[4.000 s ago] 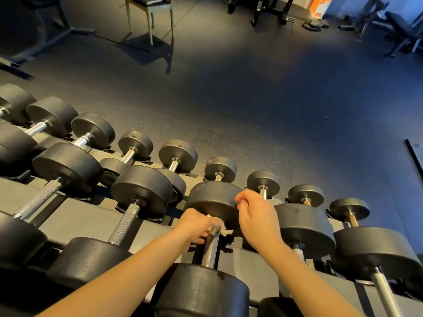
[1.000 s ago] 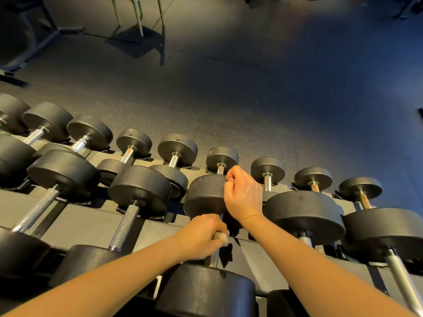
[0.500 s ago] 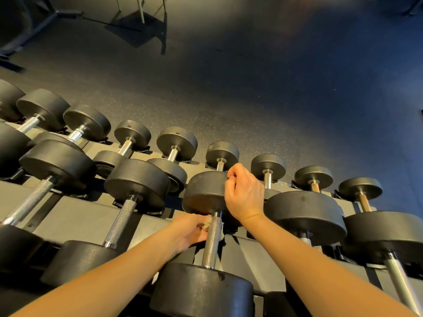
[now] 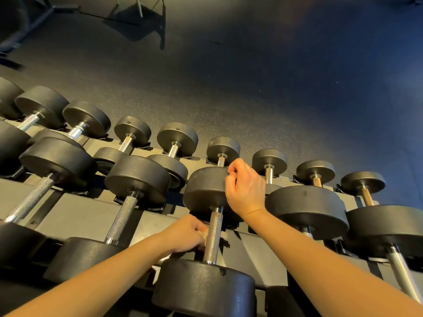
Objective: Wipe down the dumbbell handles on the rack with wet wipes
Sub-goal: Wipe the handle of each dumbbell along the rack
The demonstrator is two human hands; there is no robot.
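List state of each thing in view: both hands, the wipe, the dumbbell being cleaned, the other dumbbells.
wet wipe: bunched in left hand, pressed to handle, mostly hidden.
left hand: grips wet wipe at handle's left side.
right hand: fingers curled over far head of dumbbell.
dumbbell: seated on rack, handle top exposed.
other dumbbells: racked, untouched.

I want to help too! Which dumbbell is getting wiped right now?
The front-row dumbbell in the middle: the left hand holds a wipe against its handle and the right hand grips its far head.
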